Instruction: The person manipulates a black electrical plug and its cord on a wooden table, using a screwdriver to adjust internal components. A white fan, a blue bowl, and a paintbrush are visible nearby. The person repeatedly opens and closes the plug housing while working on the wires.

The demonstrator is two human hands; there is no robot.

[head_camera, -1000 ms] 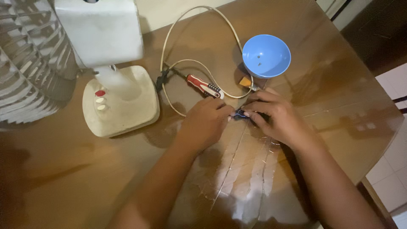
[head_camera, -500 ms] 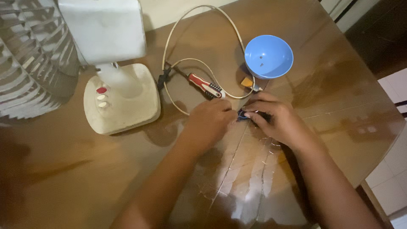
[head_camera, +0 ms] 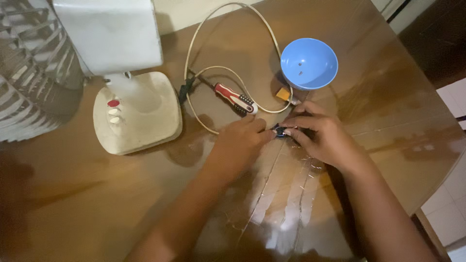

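Note:
My left hand (head_camera: 240,145) and my right hand (head_camera: 318,136) meet over the brown table (head_camera: 97,204), fingertips pinched together on a small dark blue part (head_camera: 280,132). The part is mostly hidden by my fingers. Just behind my left hand lies a screwdriver (head_camera: 235,98) with a red, white and black handle. A white cable (head_camera: 194,58) loops past it and ends near a small orange piece (head_camera: 283,94) by my right hand.
A blue plastic bowl (head_camera: 309,64) with tiny bits inside stands behind my right hand. A white table fan's base (head_camera: 138,114) with buttons sits at the left, its grille (head_camera: 29,73) at the far left. Shiny tape strips (head_camera: 286,204) cover the table near me.
Both hands have stayed together on the small part, shifting only slightly. The view has drifted a little.

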